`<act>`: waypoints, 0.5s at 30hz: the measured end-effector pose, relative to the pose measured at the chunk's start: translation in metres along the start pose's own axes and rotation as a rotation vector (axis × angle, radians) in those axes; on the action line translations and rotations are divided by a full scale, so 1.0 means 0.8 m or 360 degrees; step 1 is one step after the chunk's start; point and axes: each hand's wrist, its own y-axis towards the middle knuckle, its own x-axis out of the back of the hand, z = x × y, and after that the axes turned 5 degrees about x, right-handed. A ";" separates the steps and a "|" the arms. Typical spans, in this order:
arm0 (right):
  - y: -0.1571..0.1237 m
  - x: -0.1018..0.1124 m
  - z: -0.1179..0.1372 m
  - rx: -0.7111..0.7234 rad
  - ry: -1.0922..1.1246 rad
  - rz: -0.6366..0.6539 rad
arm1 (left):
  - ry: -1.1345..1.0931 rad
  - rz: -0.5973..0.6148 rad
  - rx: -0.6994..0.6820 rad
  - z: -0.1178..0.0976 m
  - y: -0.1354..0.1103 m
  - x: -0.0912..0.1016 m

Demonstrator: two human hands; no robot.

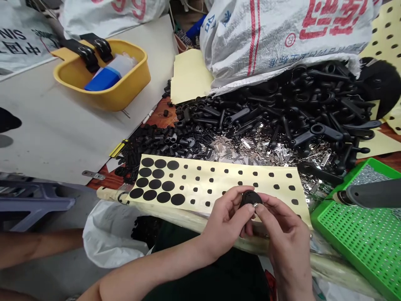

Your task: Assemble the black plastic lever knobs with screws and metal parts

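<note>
Between my two hands, over the near edge of the table, is a round black plastic part. The fingers of my left hand wrap round its left side, thumb on top. With thumb and fingers, my right hand pinches a small shiny metal piece against the part's near face. Fingertips cover much of both. Just beyond lies a yellow backing sheet with black round stickers at its left and small dark squarish dots elsewhere.
Black plastic handles and loose metal clips heap behind the sheet, under a white woven sack. A green basket of screws and a grey-handled tool stand right. A yellow bin hangs left. Another person's arm shows lower left.
</note>
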 end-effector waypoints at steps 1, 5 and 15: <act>0.000 0.001 0.000 0.0006 -0.0014 -0.0015 | -0.0005 -0.0005 0.0010 0.000 0.001 -0.001; -0.001 0.007 -0.001 0.0056 -0.0056 0.0027 | -0.0125 0.0042 0.0087 0.003 0.008 0.000; -0.005 0.025 -0.010 0.0190 -0.0338 0.0062 | -0.0264 0.0152 0.0239 0.000 0.013 0.003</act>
